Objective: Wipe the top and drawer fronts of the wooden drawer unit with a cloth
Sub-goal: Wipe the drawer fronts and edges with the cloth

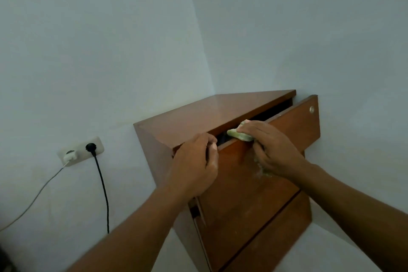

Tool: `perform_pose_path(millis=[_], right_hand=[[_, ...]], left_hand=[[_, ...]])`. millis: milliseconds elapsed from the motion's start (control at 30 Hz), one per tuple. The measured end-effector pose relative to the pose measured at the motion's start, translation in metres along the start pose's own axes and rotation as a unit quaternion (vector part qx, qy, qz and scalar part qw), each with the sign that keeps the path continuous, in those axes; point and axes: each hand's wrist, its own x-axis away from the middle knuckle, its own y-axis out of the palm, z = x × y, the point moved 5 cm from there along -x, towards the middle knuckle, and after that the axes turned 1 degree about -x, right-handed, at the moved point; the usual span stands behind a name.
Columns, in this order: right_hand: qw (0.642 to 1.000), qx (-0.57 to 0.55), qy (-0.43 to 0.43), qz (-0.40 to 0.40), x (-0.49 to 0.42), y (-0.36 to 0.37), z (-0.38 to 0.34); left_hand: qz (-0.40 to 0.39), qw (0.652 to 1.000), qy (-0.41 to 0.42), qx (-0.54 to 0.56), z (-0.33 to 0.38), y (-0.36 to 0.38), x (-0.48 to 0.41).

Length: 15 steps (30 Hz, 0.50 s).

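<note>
The wooden drawer unit (198,115) stands in a room corner, its reddish-brown top bare. Its top drawer (293,126) is pulled partly out, leaving a dark gap under the top. My left hand (194,165) grips the drawer's upper left corner, fingers curled over its edge. My right hand (271,148) holds a pale green cloth (239,135) pressed over the top edge of the drawer front; part of the cloth hangs below the palm. A lower drawer front (265,238) shows beneath.
White walls meet just behind the unit. A wall socket (80,150) to the left carries a white charger with a thin grey cable and a black plug with a black cord (103,192) hanging down. A round lock (312,109) sits at the drawer's upper right.
</note>
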Motion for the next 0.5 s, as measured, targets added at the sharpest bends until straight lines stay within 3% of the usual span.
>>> perform_pose_path(millis=[133,300,367,500], right_hand=[[0.997,0.039,0.044,0.053,-0.006,-0.014,0.046],[0.972,0.034,0.154,0.173,-0.016,-0.036,0.073],[0.976,0.025,0.106,0.191,-0.017,-0.038,0.045],[0.996,0.053,-0.044,0.048,0.000,0.001,0.008]], left_hand=[[-0.169,0.984,0.012,-0.057,0.007,0.006,-0.026],[-0.269,0.951,0.072,-0.131,0.017,0.022,-0.041],[-0.290,0.937,0.100,-0.169,0.015,0.032,-0.040],[-0.291,0.930,0.087,-0.205,0.003,0.041,-0.042]])
